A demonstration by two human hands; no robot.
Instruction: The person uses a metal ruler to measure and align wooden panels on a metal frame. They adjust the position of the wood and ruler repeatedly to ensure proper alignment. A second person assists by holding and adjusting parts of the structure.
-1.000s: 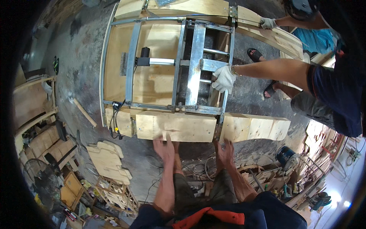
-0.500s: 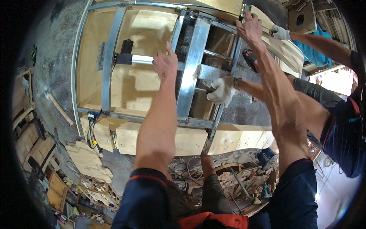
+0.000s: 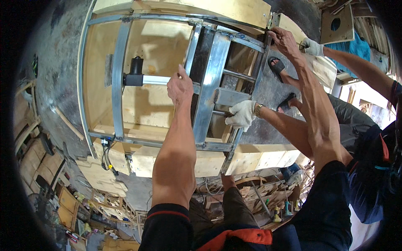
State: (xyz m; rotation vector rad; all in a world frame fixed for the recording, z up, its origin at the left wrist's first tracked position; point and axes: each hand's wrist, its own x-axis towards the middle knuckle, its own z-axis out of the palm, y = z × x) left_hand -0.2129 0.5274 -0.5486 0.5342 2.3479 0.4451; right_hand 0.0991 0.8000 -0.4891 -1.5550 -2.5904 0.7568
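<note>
Item examined: a welded metal frame (image 3: 211, 79), lying flat over pale plywood panelling (image 3: 157, 44), directly under and between the two hands. The hands are well apart from each other. The left hand (image 3: 181, 88) is curled over a crossbar near the frame's middle, thumb pointing away from the body; its fingers' undersides are hidden, so whether they close round the bar cannot be told. The right hand (image 3: 287, 44) has its fingers bent over the frame's far right corner; how firmly it grips cannot be determined.

Just left of the left hand is a black motor housing (image 3: 135, 73), from which a silver rod (image 3: 155, 80) runs to that hand. Between the hands and nearer the body, a co-worker's gloved hand (image 3: 242, 115) rests at the frame's right part. A second gloved hand (image 3: 312, 47) is just right of the right hand, at a wooden side piece.

Nearer the body than the left hand, a pale wooden board (image 3: 209, 163) lies along the frame's near edge; a dark cable (image 3: 106, 154) hangs to its left. Well left of the left hand, a wooden stick (image 3: 68, 123) lies on the grey floor (image 3: 58, 67). Beyond the right hand, to its right, is bright blue sheeting (image 3: 347, 54).
</note>
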